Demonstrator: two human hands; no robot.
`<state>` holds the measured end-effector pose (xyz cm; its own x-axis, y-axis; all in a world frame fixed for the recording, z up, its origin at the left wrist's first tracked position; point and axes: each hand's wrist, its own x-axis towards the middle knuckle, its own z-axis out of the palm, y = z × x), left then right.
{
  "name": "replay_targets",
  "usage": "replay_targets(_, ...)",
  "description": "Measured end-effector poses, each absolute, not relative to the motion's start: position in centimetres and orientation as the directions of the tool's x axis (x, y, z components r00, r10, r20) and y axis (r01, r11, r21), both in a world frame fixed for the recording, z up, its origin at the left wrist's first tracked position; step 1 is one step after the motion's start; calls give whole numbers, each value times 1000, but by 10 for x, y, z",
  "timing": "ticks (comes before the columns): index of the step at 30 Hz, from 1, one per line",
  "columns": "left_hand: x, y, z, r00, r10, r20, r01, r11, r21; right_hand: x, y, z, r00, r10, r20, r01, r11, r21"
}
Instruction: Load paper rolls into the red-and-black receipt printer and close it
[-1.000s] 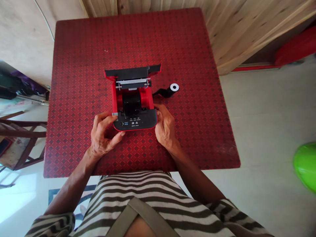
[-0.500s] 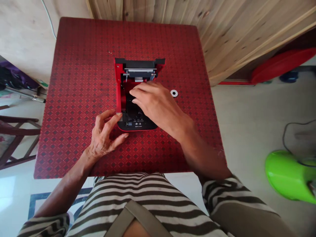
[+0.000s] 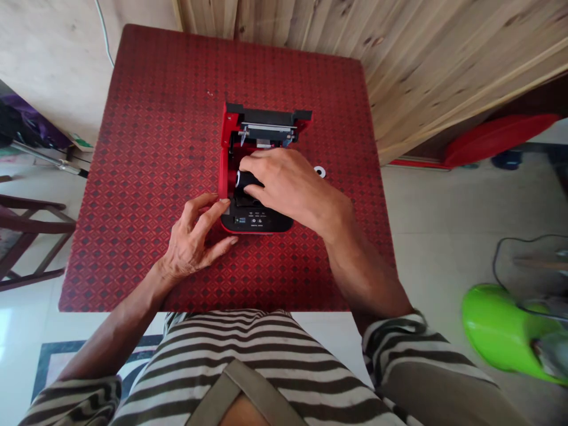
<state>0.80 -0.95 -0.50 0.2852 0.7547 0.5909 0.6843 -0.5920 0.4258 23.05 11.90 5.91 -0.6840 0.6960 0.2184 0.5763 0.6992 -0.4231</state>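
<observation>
A red and black label printer (image 3: pixel 257 225) stands on the table with its lid (image 3: pixel 275 118) raised, its bay showing. Inside the bay my right hand (image 3: pixel 295 189) is closed around a black roll (image 3: pixel 248 180) with a white rim at its left end. The hand hides the roll's right end and much of the bay. My left hand (image 3: pixel 195 234) is spread at the printer's front left corner, fingertips touching it and thumb apart, near the front edge. A small white ring (image 3: pixel 323 173) lies to the right of the printer.
The table (image 3: pixel 155 118) has a red patterned cover and stands against a wooden plank wall (image 3: pixel 266 21). A dark wooden chair (image 3: pixel 31 222) is on the left. On the floor to the right is a bright green plastic stool or tub (image 3: pixel 492 325).
The black roll with its white rim now shows in my right hand, inside the bay. My left hand stays at the printer's corner. The whole view has shifted slightly.
</observation>
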Motion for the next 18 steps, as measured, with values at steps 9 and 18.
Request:
replay_targets(9,5,-6,-7,288,742,606,685,-601,411,290,64,129,-396,836,381,449,538,-714)
replay_targets(18,3,-3,-6,294,730,617,674,-616,407,343,9,24,28,994,110,214,102,-972)
